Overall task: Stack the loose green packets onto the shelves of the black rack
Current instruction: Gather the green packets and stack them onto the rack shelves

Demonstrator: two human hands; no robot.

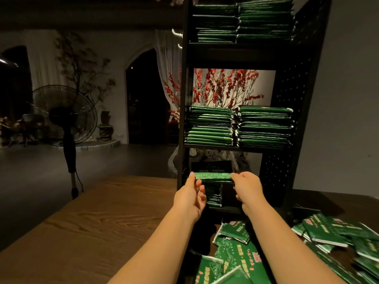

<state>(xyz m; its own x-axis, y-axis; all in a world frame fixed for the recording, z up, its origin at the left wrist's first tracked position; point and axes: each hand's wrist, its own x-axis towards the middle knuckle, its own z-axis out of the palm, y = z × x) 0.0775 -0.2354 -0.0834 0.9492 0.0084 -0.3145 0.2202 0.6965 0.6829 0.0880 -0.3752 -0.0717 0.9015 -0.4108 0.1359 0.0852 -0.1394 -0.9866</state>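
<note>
Holding green packet, left hand, right hand

On the black rack I see open room above the two stacks on the middle shelf; the top shelf is packed nearly to the frame's edge. Both of my hands fill the mouth of the bottom shelf, a short stack sitting beneath them. At 9 o'clock the wooden tabletop lies bare; from 3 to 5 o'clock loose green packets litter the way.
</note>
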